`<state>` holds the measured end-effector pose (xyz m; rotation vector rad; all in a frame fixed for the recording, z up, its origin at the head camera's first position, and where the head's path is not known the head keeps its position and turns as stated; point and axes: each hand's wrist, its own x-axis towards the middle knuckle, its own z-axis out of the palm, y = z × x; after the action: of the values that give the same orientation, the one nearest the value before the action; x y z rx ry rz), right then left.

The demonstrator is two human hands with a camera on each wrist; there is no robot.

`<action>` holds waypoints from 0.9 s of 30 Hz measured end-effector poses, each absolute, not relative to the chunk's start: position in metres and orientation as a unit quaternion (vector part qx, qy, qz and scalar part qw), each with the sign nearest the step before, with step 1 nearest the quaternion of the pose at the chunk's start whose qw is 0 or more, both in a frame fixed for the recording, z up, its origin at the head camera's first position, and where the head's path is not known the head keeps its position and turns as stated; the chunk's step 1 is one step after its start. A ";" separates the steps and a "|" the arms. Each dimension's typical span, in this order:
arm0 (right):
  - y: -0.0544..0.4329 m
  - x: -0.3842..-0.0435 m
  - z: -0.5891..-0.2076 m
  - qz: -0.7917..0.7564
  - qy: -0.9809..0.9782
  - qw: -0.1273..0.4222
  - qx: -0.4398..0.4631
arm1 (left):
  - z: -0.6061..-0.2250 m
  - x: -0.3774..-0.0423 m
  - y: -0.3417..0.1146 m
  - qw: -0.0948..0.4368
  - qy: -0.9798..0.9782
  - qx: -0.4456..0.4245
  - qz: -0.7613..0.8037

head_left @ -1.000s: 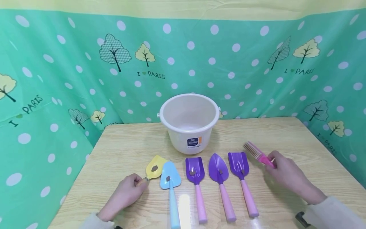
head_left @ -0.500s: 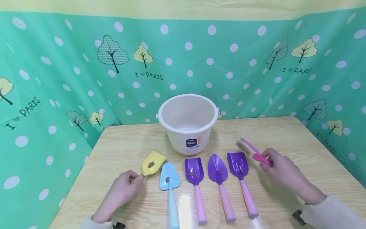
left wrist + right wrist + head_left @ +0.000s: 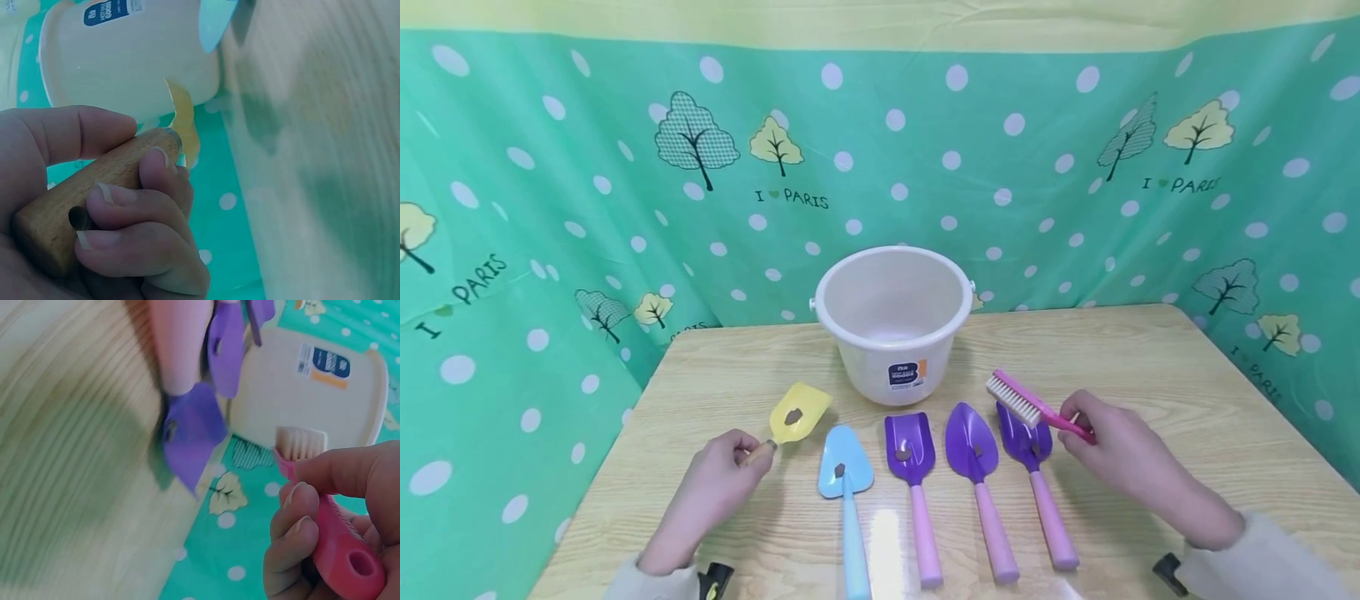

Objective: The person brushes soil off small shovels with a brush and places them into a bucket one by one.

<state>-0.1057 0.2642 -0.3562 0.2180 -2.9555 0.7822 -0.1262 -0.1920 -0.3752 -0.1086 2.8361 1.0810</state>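
Observation:
My left hand (image 3: 724,475) grips the wooden handle (image 3: 94,194) of a small yellow shovel (image 3: 799,410), its blade pointing toward the bucket. A brown patch marks that blade. In my right hand (image 3: 1116,437) is a pink brush (image 3: 1030,400) with pale bristles, its handle (image 3: 344,544) pinched between thumb and fingers. The brush head overlaps the blade of the rightmost purple shovel (image 3: 1021,433) in the head view. Right of the yellow shovel lies a light blue trowel (image 3: 850,475). A purple square-ended shovel (image 3: 912,446) and a purple pointed trowel (image 3: 973,442) follow, both with pink handles.
A white bucket (image 3: 887,367) with a label stands at the back middle of the wooden table (image 3: 722,358). Behind the table hangs a green dotted curtain (image 3: 887,208) printed with trees. The blue and purple tools lie in a row, handles toward me.
My left hand has drawn the yellow shovel away from the blue trowel, leftward and slightly up. My right hand has brought the brush left over the rightmost purple shovel, turning its bristles into view.

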 end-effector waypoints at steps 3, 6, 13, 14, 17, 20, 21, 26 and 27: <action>0.256 -0.105 -0.354 0.255 -0.962 0.041 0.086 | -0.372 -0.127 -0.189 0.049 0.935 -0.036 0.351; 0.246 -0.104 -0.351 0.256 -0.960 0.047 0.101 | -0.369 -0.128 -0.185 0.046 0.937 -0.035 0.344; 0.219 -0.105 -0.345 0.273 -0.952 0.046 0.133 | -0.362 -0.131 -0.175 0.039 0.943 -0.031 0.328; 0.215 -0.106 -0.344 0.279 -0.950 0.044 0.136 | -0.362 -0.131 -0.174 0.038 0.944 -0.029 0.327; 0.201 -0.108 -0.343 0.288 -0.945 0.049 0.144 | -0.359 -0.132 -0.171 0.035 0.944 -0.022 0.328; 0.188 -0.110 -0.341 0.297 -0.940 0.055 0.158 | -0.357 -0.133 -0.169 0.033 0.944 -0.012 0.328; 0.184 -0.110 -0.340 0.299 -0.938 0.056 0.163 | -0.356 -0.134 -0.168 0.033 0.944 -0.011 0.328; 0.165 -0.115 -0.337 0.305 -0.933 0.054 0.184 | -0.353 -0.136 -0.168 0.034 0.947 -0.007 0.318; 0.161 -0.116 -0.337 0.304 -0.933 0.055 0.187 | -0.352 -0.136 -0.168 0.035 0.948 -0.006 0.317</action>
<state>-0.1156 0.1614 -0.3366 0.5684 -2.8322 0.9220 -0.1362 -0.1682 -0.3524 -0.0188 2.9133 0.9750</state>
